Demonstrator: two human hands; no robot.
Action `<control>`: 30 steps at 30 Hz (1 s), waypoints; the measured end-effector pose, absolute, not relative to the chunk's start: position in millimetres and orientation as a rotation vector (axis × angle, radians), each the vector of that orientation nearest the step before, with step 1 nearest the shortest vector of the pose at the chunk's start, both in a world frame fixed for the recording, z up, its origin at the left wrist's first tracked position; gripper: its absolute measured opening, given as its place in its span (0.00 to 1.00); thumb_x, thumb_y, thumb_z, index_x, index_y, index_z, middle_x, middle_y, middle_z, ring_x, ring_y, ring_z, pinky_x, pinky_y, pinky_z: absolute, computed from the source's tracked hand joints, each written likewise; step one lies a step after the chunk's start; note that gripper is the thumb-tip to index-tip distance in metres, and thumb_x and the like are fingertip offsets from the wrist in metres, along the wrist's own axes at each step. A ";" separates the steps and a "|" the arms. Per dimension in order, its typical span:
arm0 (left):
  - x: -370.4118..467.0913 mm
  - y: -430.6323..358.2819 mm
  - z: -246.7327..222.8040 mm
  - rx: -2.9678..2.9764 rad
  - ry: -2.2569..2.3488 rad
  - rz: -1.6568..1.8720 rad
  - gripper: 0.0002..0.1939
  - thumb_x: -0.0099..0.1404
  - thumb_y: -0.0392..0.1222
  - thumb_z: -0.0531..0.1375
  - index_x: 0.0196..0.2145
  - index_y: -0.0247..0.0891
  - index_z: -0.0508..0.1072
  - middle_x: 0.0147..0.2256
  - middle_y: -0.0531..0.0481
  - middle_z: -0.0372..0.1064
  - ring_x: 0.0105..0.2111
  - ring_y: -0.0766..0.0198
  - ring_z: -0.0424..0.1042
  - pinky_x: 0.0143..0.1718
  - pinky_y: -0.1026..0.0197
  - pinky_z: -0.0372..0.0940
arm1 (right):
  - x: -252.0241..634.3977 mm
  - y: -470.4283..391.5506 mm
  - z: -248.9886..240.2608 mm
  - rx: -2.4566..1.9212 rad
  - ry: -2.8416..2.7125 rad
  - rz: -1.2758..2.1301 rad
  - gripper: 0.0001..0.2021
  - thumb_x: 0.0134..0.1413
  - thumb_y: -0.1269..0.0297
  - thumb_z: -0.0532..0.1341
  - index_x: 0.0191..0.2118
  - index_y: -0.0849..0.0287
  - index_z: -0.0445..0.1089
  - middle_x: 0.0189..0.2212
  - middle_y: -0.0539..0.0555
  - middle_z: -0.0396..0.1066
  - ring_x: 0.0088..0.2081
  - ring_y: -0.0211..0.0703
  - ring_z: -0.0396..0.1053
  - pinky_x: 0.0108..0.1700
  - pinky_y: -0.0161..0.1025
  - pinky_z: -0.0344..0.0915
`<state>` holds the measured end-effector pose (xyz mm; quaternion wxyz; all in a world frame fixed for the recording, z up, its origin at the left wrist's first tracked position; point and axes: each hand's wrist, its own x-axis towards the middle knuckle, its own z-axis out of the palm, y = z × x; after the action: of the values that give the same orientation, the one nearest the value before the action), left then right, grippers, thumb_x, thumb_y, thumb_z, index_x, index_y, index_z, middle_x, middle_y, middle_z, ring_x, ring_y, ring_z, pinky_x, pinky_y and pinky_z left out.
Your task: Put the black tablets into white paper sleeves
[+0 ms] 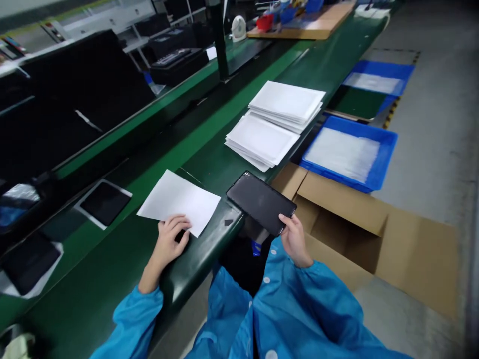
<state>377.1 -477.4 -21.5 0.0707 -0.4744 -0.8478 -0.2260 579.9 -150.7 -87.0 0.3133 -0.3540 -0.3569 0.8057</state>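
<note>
My right hand (pixel 294 237) grips a black tablet (pixel 262 202) by its near right corner and holds it tilted by the green bench's edge. A small camera mark shows at the tablet's far left corner. On the bench, my left hand (pixel 172 239) rests over the near edge of a white sheet (pixel 181 199), its fingers bent and its thumb apart. Beyond the tablet lie two stacks of flat white pieces, a nearer stack (pixel 262 139) and a farther stack (pixel 286 102).
A green bench (pixel 209 249) runs away from me. To my right are an open cardboard box (pixel 344 204), a blue tray (pixel 389 144) of white sheets and another blue tray (pixel 406 75). Dark tablets on white sheets, one a left tablet (pixel 107 202), lie on the belt.
</note>
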 end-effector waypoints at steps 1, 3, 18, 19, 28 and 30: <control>376.8 -480.0 -21.4 -1.423 -2.592 -0.593 0.09 0.72 0.41 0.57 0.43 0.41 0.77 0.45 0.43 0.80 0.55 0.44 0.74 0.60 0.36 0.59 | 582.9 -150.4 -89.0 -0.927 -0.930 2.122 0.22 0.42 0.57 0.77 0.47 0.48 0.80 0.45 0.49 0.85 0.49 0.55 0.82 0.55 0.54 0.78; 381.2 -479.3 -20.1 -1.377 -2.643 -0.477 0.10 0.70 0.45 0.58 0.44 0.42 0.77 0.47 0.41 0.80 0.58 0.39 0.71 0.63 0.31 0.51 | 586.9 -151.8 -91.3 -0.925 -0.921 2.108 0.23 0.43 0.57 0.76 0.49 0.48 0.80 0.45 0.49 0.85 0.49 0.55 0.82 0.55 0.54 0.78; 410.8 -453.5 -14.4 -1.155 -2.704 -0.237 0.13 0.69 0.39 0.57 0.50 0.37 0.75 0.39 0.42 0.77 0.40 0.49 0.74 0.40 0.53 0.65 | 579.3 -175.6 -74.6 -0.888 -1.069 2.283 0.21 0.46 0.52 0.76 0.47 0.50 0.80 0.47 0.52 0.85 0.55 0.59 0.80 0.61 0.57 0.75; 413.6 -451.6 -14.1 -1.135 -2.690 -0.225 0.14 0.71 0.39 0.56 0.51 0.37 0.76 0.38 0.42 0.78 0.39 0.51 0.75 0.39 0.54 0.65 | 580.0 -176.8 -75.0 -0.885 -1.084 2.297 0.21 0.47 0.51 0.76 0.48 0.50 0.80 0.47 0.52 0.85 0.56 0.59 0.80 0.62 0.57 0.74; 427.6 -441.8 -4.4 -0.945 -2.757 -0.255 0.19 0.80 0.46 0.50 0.42 0.40 0.79 0.38 0.44 0.80 0.41 0.55 0.77 0.35 0.59 0.65 | 580.5 -182.0 -78.5 -0.922 -1.082 2.363 0.23 0.44 0.51 0.77 0.48 0.51 0.79 0.47 0.53 0.85 0.56 0.60 0.79 0.61 0.58 0.75; 430.6 -438.0 -2.4 -0.940 -2.789 -0.240 0.19 0.81 0.47 0.49 0.44 0.40 0.79 0.42 0.43 0.80 0.44 0.54 0.77 0.37 0.58 0.68 | 580.1 -181.6 -77.0 -0.930 -1.075 2.353 0.24 0.44 0.52 0.77 0.48 0.51 0.79 0.47 0.53 0.84 0.57 0.60 0.79 0.62 0.59 0.74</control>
<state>430.6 -438.0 -2.4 0.0941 -0.3170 -0.9403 -0.0808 580.1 -181.6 -77.0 0.1951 -0.3317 -0.3835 0.8395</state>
